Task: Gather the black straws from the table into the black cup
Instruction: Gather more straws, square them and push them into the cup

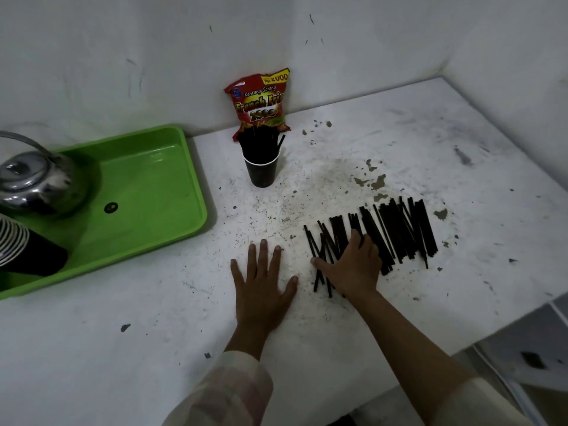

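1. Head view looked down on our white, paint-chipped table (353, 327), the largest thing in frame, which carried everything else.
2. At 9 o'clock sat a green tray (159, 192) holding a metal kettle (37, 179) and a stack of cups (24, 250) lying on its side.
3. At 3 o'clock lay the black straws (399, 232), a wide loose row, mostly parallel and pointing toward 12, with a few crossed at the near-left end. They looked thin, matt and of even length.
4. Our right hand (353, 265) lay palm-down on the left end of that row, fingers curled onto the straws. It pressed on them, and we could not tell whether any were actually pinched.
5. Our left hand (261, 284) rested flat and spread on bare table just beside the row, at about 6 o'clock, holding nothing.
6. At 12 o'clock a red snack bag (261, 103) leaned against the wall.
7. In front of it stood the black cup (261, 170), upright, already bristling with straws and well apart from the row.
8. We judged the straws very light, fairly stiff yet crushable, and prone to roll or scatter. A bundle should be raked together and gripped around its middle, so the ends stay level for dropping into the cup.
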